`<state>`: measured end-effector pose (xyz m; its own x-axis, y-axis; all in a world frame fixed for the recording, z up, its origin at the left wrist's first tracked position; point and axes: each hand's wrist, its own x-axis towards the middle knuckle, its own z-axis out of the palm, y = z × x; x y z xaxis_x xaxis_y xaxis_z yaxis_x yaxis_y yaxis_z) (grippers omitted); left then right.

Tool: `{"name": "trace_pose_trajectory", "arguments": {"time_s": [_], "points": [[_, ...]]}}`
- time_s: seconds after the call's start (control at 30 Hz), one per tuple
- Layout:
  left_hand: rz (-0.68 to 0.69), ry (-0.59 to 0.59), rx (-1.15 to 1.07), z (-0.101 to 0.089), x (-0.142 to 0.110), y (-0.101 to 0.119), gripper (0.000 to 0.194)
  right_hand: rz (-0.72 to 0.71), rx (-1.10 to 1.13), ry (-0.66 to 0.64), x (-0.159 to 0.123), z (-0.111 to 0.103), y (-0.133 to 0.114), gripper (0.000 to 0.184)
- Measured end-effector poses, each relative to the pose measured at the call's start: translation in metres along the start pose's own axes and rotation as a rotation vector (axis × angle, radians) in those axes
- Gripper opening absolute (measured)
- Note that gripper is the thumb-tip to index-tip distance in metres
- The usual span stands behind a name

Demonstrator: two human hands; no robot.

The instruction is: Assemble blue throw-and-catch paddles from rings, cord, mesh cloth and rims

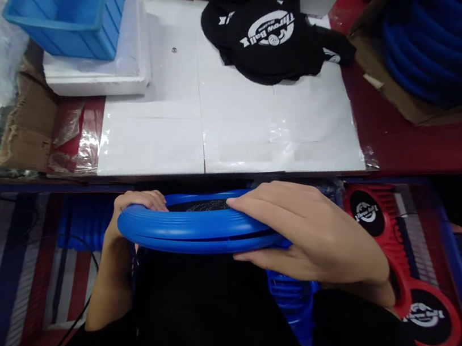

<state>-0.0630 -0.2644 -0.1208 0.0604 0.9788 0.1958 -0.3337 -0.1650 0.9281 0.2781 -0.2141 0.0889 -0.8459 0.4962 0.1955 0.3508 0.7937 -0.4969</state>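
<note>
A blue plastic ring (189, 227) with black mesh (209, 206) across its middle is held edge-on in front of my body, below the table's front edge. A dark gap runs along its side between two blue halves. My left hand (136, 205) wraps the ring's left end, fingers over the top. My right hand (312, 233) grips the right end, with the thumb on one face and fingers on the other. On the white table lies a heap of black fabric discs (271, 35) with white "Throw Ball" print, apart from both hands.
A blue bin (61, 37) stands on a white foam lid (130, 76) at back left. At right, a cardboard box (416, 110) holds several blue rings (438, 47). Red discs (430, 315) lie in a blue crate at lower right. A cable (80, 312) hangs at lower left.
</note>
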Motion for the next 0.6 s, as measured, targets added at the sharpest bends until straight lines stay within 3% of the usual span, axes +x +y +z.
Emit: {"name": "trace_pose_trajectory", "arguments": {"time_s": [0.1,0.2,0.33,0.47,0.6], "points": [[0.032,-0.094,0.052,0.006,0.001,0.002,0.050,0.001,-0.012,0.018,-0.001,-0.001,-0.001,0.046],[0.000,-0.042,0.048,0.012,-0.001,0.003,0.039,0.010,-0.018,0.018,-0.002,-0.001,-0.002,0.042],[-0.038,-0.002,0.019,0.016,-0.002,0.003,0.039,0.018,0.025,-0.009,-0.002,-0.002,-0.004,0.045],[0.012,-0.119,0.082,0.018,0.002,0.006,0.038,0.064,0.079,-0.109,-0.001,-0.005,-0.004,0.055],[0.176,-0.272,0.119,0.023,0.009,0.017,0.039,0.162,0.156,-0.152,-0.003,-0.008,-0.005,0.043]]}}
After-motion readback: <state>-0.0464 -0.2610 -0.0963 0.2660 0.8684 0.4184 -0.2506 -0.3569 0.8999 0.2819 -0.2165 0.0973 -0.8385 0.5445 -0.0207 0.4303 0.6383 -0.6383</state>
